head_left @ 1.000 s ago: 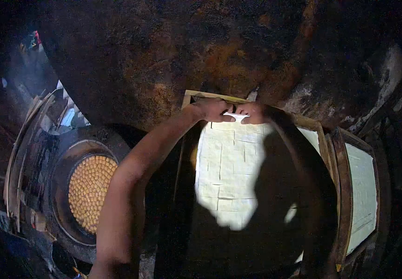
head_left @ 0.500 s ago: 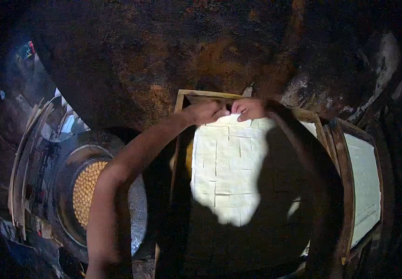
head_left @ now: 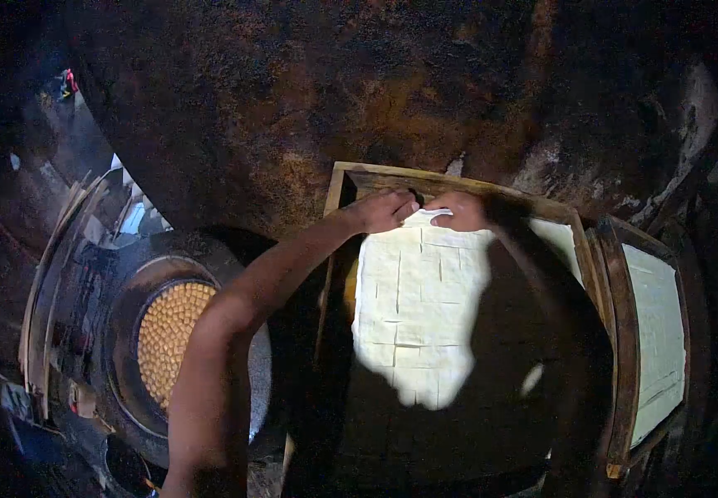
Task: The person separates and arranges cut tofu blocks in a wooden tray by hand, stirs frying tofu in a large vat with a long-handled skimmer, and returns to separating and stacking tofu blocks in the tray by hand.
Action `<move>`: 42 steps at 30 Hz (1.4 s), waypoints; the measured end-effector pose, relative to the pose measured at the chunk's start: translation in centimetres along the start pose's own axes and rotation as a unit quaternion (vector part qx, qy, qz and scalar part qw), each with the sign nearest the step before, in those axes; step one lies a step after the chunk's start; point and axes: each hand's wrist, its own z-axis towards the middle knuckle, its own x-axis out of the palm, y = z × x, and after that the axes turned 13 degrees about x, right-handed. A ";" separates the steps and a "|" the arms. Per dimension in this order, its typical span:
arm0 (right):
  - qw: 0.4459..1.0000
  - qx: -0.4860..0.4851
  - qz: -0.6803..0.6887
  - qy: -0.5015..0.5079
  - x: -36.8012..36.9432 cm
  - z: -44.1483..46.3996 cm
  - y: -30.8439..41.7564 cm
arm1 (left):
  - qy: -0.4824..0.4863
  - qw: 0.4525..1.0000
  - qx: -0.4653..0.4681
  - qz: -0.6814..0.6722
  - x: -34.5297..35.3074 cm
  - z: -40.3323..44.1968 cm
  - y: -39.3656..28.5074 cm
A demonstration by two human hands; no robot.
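A white, dough-like sheet [head_left: 413, 290] scored with short straight cuts lies in a wooden frame tray [head_left: 458, 176]; shadow covers much of its near and right side. At the far edge of the sheet, my left hand [head_left: 385, 209] is closed with its fingertips on the white edge. Close beside it, my right hand [head_left: 460, 212] is also closed, pinching a raised bit of that edge. The undersides of the fingers are hidden.
To the left stands a dark round pan [head_left: 118, 332] holding many golden-brown pieces [head_left: 172, 332], partly behind my left forearm. A second wooden frame [head_left: 622, 349] with a white sheet [head_left: 656, 332] is at the right. Wooden strips [head_left: 43, 290] lie far left; a dark, rusty wall [head_left: 359, 91] rises behind.
The view has shifted slightly, so everything appears a little further right. Both hands stay at the far edge of the sheet, and the edge between them now looks more folded.
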 end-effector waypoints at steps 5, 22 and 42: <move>0.996 -0.078 -0.020 -0.034 0.9 2.4 -0.1 | -0.112 0.989 -0.066 -0.077 0.2 0.2 2.4; 0.997 0.013 0.070 0.013 0.4 0.7 3.0 | 0.108 0.991 -0.027 0.068 -5.4 -3.1 -1.4; 0.991 -0.011 0.129 -0.012 2.8 2.5 -2.6 | 0.106 0.992 -0.068 -0.020 -2.5 -1.2 0.8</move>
